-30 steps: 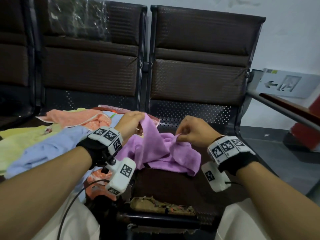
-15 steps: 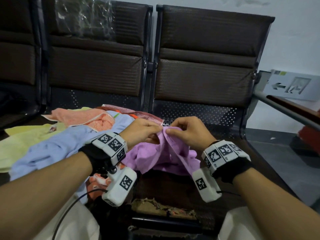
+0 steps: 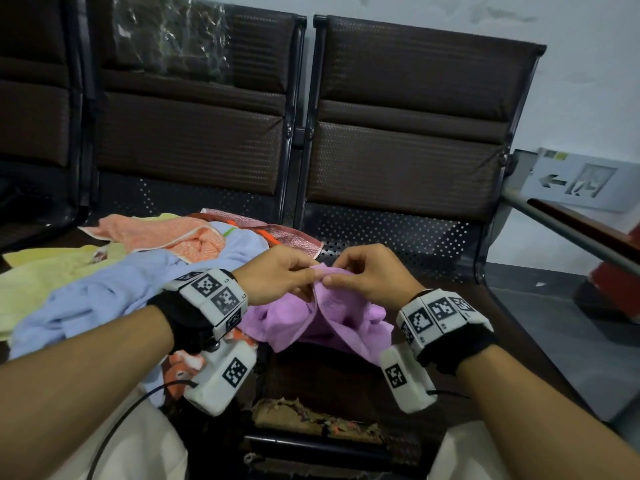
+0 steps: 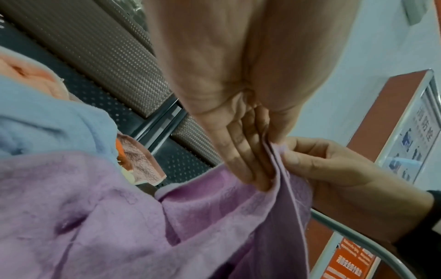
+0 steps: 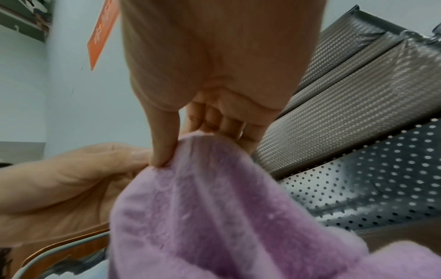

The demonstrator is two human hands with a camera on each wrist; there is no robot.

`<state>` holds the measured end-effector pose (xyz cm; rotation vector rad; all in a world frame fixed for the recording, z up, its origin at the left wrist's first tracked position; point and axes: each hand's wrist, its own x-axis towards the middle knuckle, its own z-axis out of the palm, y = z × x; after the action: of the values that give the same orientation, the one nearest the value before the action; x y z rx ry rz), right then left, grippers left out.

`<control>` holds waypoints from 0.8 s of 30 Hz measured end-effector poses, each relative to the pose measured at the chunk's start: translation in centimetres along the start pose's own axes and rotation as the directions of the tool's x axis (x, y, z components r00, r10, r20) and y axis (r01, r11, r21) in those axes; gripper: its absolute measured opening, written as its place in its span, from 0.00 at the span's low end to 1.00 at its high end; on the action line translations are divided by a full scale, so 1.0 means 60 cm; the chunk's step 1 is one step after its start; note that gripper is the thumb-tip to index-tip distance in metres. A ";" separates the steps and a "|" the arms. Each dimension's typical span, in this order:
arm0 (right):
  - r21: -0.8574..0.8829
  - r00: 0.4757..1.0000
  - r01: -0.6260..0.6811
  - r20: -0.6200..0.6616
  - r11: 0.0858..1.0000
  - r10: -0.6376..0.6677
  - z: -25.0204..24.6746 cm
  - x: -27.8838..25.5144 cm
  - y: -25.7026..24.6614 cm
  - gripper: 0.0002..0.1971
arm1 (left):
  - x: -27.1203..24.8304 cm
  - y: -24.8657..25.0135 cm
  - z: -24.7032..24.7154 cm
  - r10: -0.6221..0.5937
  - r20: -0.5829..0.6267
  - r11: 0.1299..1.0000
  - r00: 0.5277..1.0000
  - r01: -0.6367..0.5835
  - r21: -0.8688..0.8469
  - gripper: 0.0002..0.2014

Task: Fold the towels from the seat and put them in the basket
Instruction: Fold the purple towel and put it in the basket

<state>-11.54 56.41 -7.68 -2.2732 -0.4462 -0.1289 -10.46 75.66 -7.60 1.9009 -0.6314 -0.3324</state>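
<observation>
While both hands meet at frame centre, left hand (image 3: 277,275) and right hand (image 3: 367,271) pinch the towel (image 3: 322,320) edge, cloth hanging below.

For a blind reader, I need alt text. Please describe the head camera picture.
Both hands, left and right, pinch the top edge of a purple towel above a dark seat. More towels lie piled on the left, before brown chair backs.

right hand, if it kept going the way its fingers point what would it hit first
Most likely the left hand: the right hand points leftward at it, with only the pinched edge of the purple towel between their fingertips. Depth is hard to judge.
</observation>
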 end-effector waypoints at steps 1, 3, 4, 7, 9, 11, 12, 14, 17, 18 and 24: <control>-0.008 0.999 -0.003 0.032 1.000 0.003 -0.003 -0.001 0.005 0.10 | 0.000 -0.001 -0.002 0.010 -0.014 0.999 1.000 -0.010 0.032 0.12; -0.105 0.994 -0.002 0.105 0.994 0.013 -0.013 -0.001 0.017 0.12 | 0.002 -0.006 -0.012 0.043 -0.089 0.992 0.995 -0.032 0.122 0.12; -0.188 0.990 0.002 0.139 0.982 0.025 -0.017 -0.003 0.024 0.16 | 0.003 -0.009 -0.018 0.061 -0.136 0.983 0.989 -0.036 0.180 0.12; -0.376 0.966 -0.020 0.231 0.926 0.115 -0.034 -0.012 0.042 0.21 | 0.006 -0.016 -0.035 0.127 -0.300 0.955 0.945 -0.035 0.294 0.10; -0.467 0.941 -0.065 0.267 0.882 0.210 -0.046 -0.021 0.057 0.22 | 0.006 -0.014 -0.042 0.134 -0.436 0.966 0.890 -0.019 0.257 0.14; -0.569 0.917 -0.096 0.269 0.816 0.295 -0.058 -0.029 0.072 0.25 | 0.011 -0.008 -0.051 0.010 -0.609 1.000 0.793 0.000 0.017 0.14; -0.608 0.904 -0.110 0.268 0.786 0.334 -0.064 -0.032 0.077 0.27 | 0.013 -0.003 -0.057 -0.109 -0.660 0.985 0.743 -0.006 -0.170 0.15; -0.655 0.879 -0.142 0.261 0.742 0.399 -0.076 -0.040 0.086 0.28 | 0.013 0.004 -0.073 -0.311 -0.661 0.897 0.683 -0.019 -0.441 0.16; -0.609 0.896 -0.232 0.170 0.759 0.410 -0.093 -0.052 0.093 0.27 | 0.003 0.004 -0.085 -0.317 -0.648 0.920 0.693 0.059 -0.388 0.17; -0.562 0.911 -0.255 0.133 0.787 0.390 -0.098 -0.057 0.094 0.28 | 0.000 0.003 -0.083 -0.300 -0.640 0.941 0.708 0.107 -0.322 0.17; -0.603 0.916 -0.323 -0.004 0.729 0.402 -0.106 -0.062 0.087 0.07 | 0.004 -0.006 -0.080 -0.256 -0.624 0.966 0.739 0.175 -0.190 0.15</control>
<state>-12.84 47.48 -7.92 -2.9614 0.0072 0.0976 -7.81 79.30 -5.96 1.8153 0.0810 0.1528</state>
